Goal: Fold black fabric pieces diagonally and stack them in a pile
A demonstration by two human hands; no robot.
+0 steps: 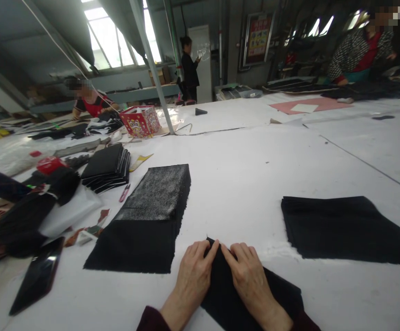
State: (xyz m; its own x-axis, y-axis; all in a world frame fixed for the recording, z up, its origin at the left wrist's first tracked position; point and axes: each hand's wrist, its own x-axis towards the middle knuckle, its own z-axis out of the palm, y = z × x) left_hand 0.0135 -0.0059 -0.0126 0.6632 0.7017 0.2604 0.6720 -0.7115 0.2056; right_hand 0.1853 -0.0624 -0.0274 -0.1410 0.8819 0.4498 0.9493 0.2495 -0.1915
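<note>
A black fabric piece (pixel 220 280) lies at the table's near edge, between and under my hands. My left hand (pixel 193 269) is closed at its far left corner, with the index fingertip on the edge and the other fingers curled. Close beside it, my right hand (pixel 246 271) grips the same far edge, its index fingertip almost meeting the left one. Both thumbs are hidden. To the left sits a stack of black fabric pieces (pixel 134 246), its far part topped by a speckled grey piece (pixel 154 191). Another black fabric stack (pixel 337 227) lies to the right.
Pink-handled snips (pixel 124 193), a folded dark stack (pixel 105 165) and a dark phone-like slab (pixel 37 276) lie at left. A red patterned box (pixel 140 122) stands beside a pole (pixel 156 69). Several people are farther back, one (pixel 361 50) at the far right.
</note>
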